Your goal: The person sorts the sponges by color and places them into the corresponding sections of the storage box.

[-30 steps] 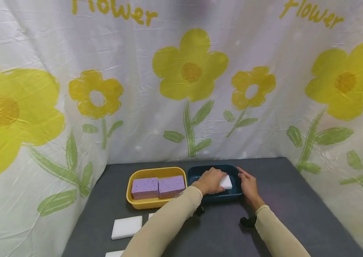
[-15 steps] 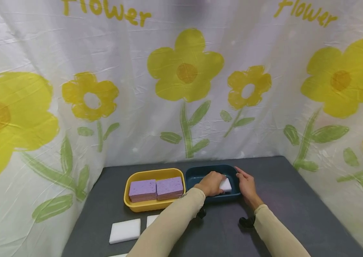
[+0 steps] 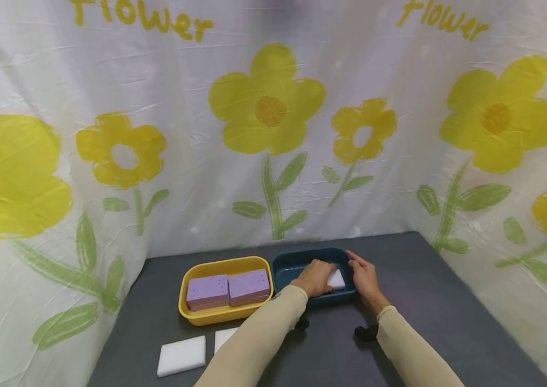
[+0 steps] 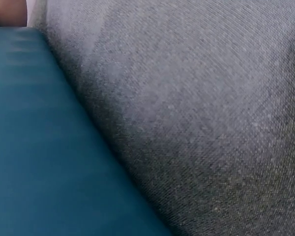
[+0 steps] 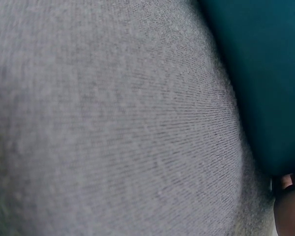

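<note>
My left hand (image 3: 313,277) reaches into the dark blue tray (image 3: 290,262) and holds a white sponge block (image 3: 336,280) with curled fingers. Part of that block is hidden under the hand. At the tray's right end, my right hand (image 3: 366,278) grips the rim. The left wrist view shows the blue tray wall (image 4: 54,142) close up, with a bit of skin at the top left corner. In the right wrist view the tray wall (image 5: 265,78) fills the upper right, and a fingertip (image 5: 290,211) shows below it.
A yellow tray (image 3: 222,265) stands left of the blue one, bearing purple sponges (image 3: 208,291) in two stacks. Nearer lie a white block (image 3: 181,356) and another white block (image 3: 223,337), partly behind the left sleeve. A flowered curtain (image 3: 196,215) hangs behind the dark table (image 3: 312,349).
The head view has swung slightly right, so the scene shifts left. The white block under my left hand sits a little farther right in the tray. My right hand stays on the rim.
</note>
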`<state>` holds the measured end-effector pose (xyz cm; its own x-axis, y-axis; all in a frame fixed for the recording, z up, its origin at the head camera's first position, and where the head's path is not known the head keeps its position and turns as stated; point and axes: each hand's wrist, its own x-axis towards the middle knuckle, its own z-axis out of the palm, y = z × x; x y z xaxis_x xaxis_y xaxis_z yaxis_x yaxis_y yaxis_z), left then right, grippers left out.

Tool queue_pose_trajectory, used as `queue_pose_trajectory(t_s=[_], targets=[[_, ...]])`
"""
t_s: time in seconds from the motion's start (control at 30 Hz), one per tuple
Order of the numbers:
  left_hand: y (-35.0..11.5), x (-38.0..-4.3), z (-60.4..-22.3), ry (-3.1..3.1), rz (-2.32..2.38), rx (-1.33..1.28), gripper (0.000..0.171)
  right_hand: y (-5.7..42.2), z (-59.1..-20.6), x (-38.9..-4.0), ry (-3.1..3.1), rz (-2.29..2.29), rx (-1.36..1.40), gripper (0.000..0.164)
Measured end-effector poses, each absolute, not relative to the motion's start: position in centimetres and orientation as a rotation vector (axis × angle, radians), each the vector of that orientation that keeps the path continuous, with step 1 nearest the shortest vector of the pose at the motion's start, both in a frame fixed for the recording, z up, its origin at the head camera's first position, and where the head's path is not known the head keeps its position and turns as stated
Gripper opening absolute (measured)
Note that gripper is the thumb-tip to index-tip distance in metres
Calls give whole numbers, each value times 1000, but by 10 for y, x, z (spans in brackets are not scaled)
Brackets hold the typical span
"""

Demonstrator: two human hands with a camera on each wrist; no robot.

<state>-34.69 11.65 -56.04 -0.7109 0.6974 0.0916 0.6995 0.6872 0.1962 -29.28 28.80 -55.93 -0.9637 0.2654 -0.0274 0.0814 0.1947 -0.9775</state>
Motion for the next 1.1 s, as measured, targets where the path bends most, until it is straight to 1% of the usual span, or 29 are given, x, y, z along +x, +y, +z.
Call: queue_pose_trajectory(t_s=[0.07,0.17,0.23,0.3,0.4,0.47,0.67,0.87,1.1], targets=[[114,-340,-552,-2915,-349,-1177,45,287,-561,-293,-2309,1887,-338,46],[117,-360,-590,-2859,-353,-1180,47,286,-562,-293,-2307,1908,-329,47],[117,-368,-602,-2841,-376,-1180,49,285,-563,-294,-2306,1912,-325,47],[114,-368,-603,-2826,-414,-1177,53,284,-563,-294,-2301,1916,-324,47],[104,-345,-565,-2876,-502,-1144,60,284,-564,-294,-2297,1912,-327,47],[100,-336,-552,-2895,-523,-1118,65,284,-564,-294,-2295,1910,-327,47],[92,-327,-534,-2905,-510,-1069,67,287,-560,-293,-2287,1898,-334,46],[87,-325,-523,-2893,-506,-1126,68,288,-557,-293,-2285,1896,-336,46],[79,-319,-505,-2907,-442,-1193,74,288,-558,-292,-2286,1907,-332,46]])
